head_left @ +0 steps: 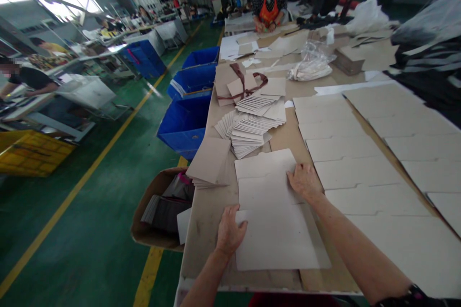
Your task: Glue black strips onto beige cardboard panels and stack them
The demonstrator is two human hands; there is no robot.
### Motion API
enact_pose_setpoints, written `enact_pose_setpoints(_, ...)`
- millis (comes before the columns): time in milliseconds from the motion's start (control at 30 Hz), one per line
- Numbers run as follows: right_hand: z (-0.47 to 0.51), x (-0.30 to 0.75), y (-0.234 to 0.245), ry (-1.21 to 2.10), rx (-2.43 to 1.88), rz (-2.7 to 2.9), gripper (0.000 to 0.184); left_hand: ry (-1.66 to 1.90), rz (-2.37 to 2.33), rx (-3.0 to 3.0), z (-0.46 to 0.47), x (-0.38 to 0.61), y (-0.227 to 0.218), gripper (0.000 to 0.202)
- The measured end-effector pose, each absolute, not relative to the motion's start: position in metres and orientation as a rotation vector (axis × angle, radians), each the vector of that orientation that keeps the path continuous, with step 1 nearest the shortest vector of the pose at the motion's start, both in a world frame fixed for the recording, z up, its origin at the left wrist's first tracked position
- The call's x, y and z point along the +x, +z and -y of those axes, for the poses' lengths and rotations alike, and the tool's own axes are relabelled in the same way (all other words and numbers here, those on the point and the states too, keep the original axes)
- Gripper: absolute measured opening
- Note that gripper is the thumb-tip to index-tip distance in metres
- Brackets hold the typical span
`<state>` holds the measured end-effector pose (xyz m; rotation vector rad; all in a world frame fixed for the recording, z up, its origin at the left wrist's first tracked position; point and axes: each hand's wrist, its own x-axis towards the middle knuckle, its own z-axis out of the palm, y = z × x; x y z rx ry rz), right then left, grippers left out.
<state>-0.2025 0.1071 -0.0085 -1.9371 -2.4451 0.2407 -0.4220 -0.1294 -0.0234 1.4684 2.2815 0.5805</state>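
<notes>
A few pale cardboard sheets lie overlapped before me near the table's front edge, their top edges stepped. My left hand is at their left side, fingers curled along the edge and thumb over a small pale corner. Higher up, my right hand grips the right edge of the overlapped sheets, its fingertips bent over the card. To the upper left sits a short stack of square brown-grey cards. Beyond it, many smaller cards lie fanned out.
Long rows of overlapped card sheets cover the table's right side. A brown ribbon ties a card bundle. Blue bins and a carton stand along the left edge. A person in an orange apron works at the far end.
</notes>
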Motion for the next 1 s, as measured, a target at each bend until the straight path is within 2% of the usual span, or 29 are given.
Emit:
enact_pose_setpoints(267,-0.091,-0.178,-0.013,0.290,-1.838,2.364,0.051,0.538,-2.310,1.486,0.134,-0.420,-0.024,0.045)
enact_pose_setpoints(433,-0.035,-0.141,-0.025,0.422,-1.684,2.141,0.051,0.522,-2.300,1.494,0.135,-0.418,-0.022,0.042)
enact_pose_setpoints(633,0.022,-0.119,-0.034,0.442,-1.638,2.256,0.050,0.496,-2.289,1.504,0.141,-0.413,-0.020,0.041)
enact_pose_setpoints(1000,0.017,-0.124,-0.047,0.388,-1.588,2.175,0.041,0.551,-2.282,1.627,0.151,-0.412,-0.026,0.039)
